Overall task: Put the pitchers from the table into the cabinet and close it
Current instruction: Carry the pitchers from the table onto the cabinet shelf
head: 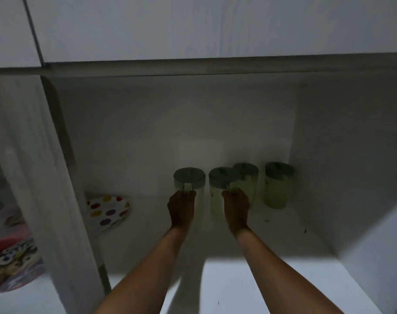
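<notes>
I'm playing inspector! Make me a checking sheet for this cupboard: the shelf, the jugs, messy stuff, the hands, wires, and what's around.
Surface: white cabinet shelf, dim, with a few dark specks on the right.
Job's things: four clear, green-lidded pitchers stand upright at the back: left pitcher, second pitcher, third pitcher partly behind it, right pitcher.
Clutter: polka-dot plate, tilted near the left wall.
Grippers: left hand grips the left pitcher's handle; right hand grips the second pitcher's handle.
Cables: nothing seen.
Surroundings: colourful packets in the neighbouring compartment.
</notes>
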